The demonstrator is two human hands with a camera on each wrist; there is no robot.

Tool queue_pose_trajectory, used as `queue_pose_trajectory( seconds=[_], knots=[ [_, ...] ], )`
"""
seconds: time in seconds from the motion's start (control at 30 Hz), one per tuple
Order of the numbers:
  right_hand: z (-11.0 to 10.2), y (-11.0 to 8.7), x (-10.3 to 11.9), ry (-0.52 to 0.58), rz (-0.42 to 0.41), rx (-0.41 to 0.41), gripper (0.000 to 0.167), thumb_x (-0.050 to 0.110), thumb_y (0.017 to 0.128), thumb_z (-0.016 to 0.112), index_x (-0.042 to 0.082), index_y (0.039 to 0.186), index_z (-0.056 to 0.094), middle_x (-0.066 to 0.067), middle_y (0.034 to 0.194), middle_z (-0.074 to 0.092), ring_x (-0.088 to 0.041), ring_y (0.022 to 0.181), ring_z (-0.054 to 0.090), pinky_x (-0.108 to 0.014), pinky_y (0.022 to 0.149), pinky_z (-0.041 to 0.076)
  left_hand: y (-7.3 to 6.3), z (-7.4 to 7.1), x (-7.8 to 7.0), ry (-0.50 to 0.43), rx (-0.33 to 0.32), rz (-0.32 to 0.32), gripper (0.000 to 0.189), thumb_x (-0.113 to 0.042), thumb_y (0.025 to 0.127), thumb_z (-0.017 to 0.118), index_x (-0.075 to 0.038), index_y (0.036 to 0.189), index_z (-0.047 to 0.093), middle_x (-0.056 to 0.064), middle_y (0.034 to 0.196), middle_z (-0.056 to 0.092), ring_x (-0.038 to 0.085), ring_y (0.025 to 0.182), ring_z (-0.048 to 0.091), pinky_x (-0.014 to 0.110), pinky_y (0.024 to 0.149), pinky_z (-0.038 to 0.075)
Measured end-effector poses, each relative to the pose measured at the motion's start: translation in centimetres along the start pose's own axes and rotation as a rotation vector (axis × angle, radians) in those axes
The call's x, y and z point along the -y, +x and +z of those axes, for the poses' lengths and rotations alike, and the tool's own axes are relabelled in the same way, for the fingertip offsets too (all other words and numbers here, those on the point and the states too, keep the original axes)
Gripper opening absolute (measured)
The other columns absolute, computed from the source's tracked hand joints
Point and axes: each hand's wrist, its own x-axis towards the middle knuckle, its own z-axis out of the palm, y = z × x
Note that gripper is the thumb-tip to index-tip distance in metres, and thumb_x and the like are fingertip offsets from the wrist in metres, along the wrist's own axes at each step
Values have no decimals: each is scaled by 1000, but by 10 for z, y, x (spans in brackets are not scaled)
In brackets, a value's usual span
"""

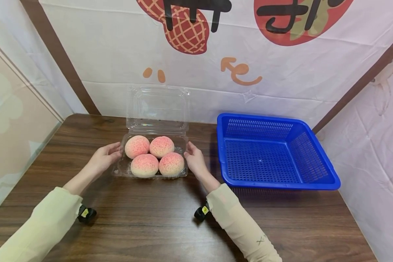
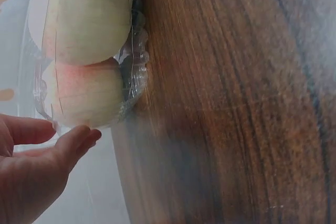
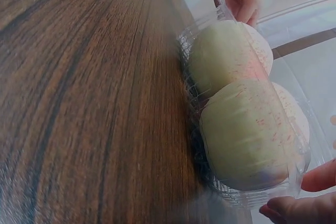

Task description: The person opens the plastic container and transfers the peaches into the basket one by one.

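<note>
A clear plastic clamshell container [image 1: 124, 173] lies on the table with its lid [image 1: 158, 105] raised at the back. Several round pink-and-cream buns [image 1: 145, 166], shaped like peaches, fill its base in two rows. At the left side, my left hand [image 1: 104, 157] pinches the container's rim between thumb and fingers; in the left wrist view these fingertips [image 2: 79, 136] sit at the corner by a bun. My right hand [image 1: 196, 161] holds the opposite side, and the right wrist view has the rim between its thumb and finger [image 3: 320, 177].
On the right of the table [image 1: 144, 218] stands a blue plastic basket [image 1: 278, 185] with slotted walls. A white printed cloth [image 1: 196, 98] hangs right behind the table's back edge, and more cloth hangs at both sides.
</note>
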Motion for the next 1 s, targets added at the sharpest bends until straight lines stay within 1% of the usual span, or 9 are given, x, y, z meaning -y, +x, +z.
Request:
queue_pose_trajectory(
  seconds=[0.03, 0.1, 0.13, 0.23, 0.27, 0.33, 0.5, 0.77, 1.0],
  knots=[
    [0, 7, -15, 13, -44, 3, 48, 4, 92, 46, -6, 137, 31, -20, 135, 43, -27, 123, 42, -33, 103, 37, 0, 0, 0, -9, 6, 0, 51, -2, 96, 35, 21, 134, 12, 40, 134, 27, 46, 123, 30, 15, 89, 44],
    [1, 10, -21, 10, -44, -1, 48, 6, 92, 48, -7, 136, 34, -19, 133, 45, -26, 122, 43, -32, 102, 38, -1, 1, -1, -23, 10, -5, 50, -1, 95, 35, 22, 134, 12, 40, 133, 27, 46, 122, 31, 10, 85, 44],
    [1, 11, -22, 6, -30, -2, 47, 6, 92, 48, -7, 135, 35, -20, 133, 46, -26, 122, 43, -32, 102, 38, -1, 2, -1, -33, 15, -10, 50, 0, 95, 34, 23, 133, 12, 41, 133, 27, 46, 122, 31, 11, 84, 45],
    [2, 9, -18, 6, 7, -5, 44, 6, 93, 47, -11, 132, 38, -23, 130, 47, -28, 122, 42, -34, 102, 38, -2, 3, -2, -65, 19, -20, 48, 2, 95, 33, 24, 133, 12, 41, 133, 27, 46, 121, 31, 13, 86, 46],
    [1, 1, -3, -6, 59, -10, 42, 1, 92, 45, -14, 131, 37, -27, 131, 44, -32, 124, 39, -38, 104, 35, -3, 3, -1, -68, 20, -23, 48, 2, 95, 32, 24, 132, 12, 41, 133, 27, 46, 121, 32, 13, 86, 45],
    [1, -3, 4, -5, 72, -9, 40, 0, 92, 43, -15, 129, 38, -28, 131, 44, -34, 124, 38, -39, 104, 34, -3, 3, -1, -71, 22, -25, 47, 3, 95, 31, 24, 132, 13, 41, 132, 28, 44, 121, 33, 14, 87, 45],
    [0, -6, 6, -10, 84, -2, 40, 1, 93, 42, -13, 130, 38, -26, 132, 43, -32, 125, 38, -39, 105, 34, -3, 3, 1, -59, 24, -21, 46, 2, 95, 32, 24, 132, 14, 41, 131, 30, 41, 119, 37, 14, 86, 46],
    [-1, -11, 7, -40, 74, 10, 40, 1, 93, 43, -13, 130, 39, -25, 132, 44, -32, 124, 38, -39, 105, 34, -7, 3, 0, -57, 37, -22, 47, 1, 96, 32, 24, 133, 13, 41, 132, 29, 45, 120, 33, 15, 87, 46],
    [-3, -14, 7, -52, 67, 14, 40, 1, 92, 43, -14, 129, 40, -25, 131, 45, -32, 123, 40, -39, 104, 35, -10, 3, 2, -55, 46, 0, 46, 2, 95, 32, 25, 132, 14, 42, 131, 29, 45, 120, 33, 13, 85, 46]
  ],
)
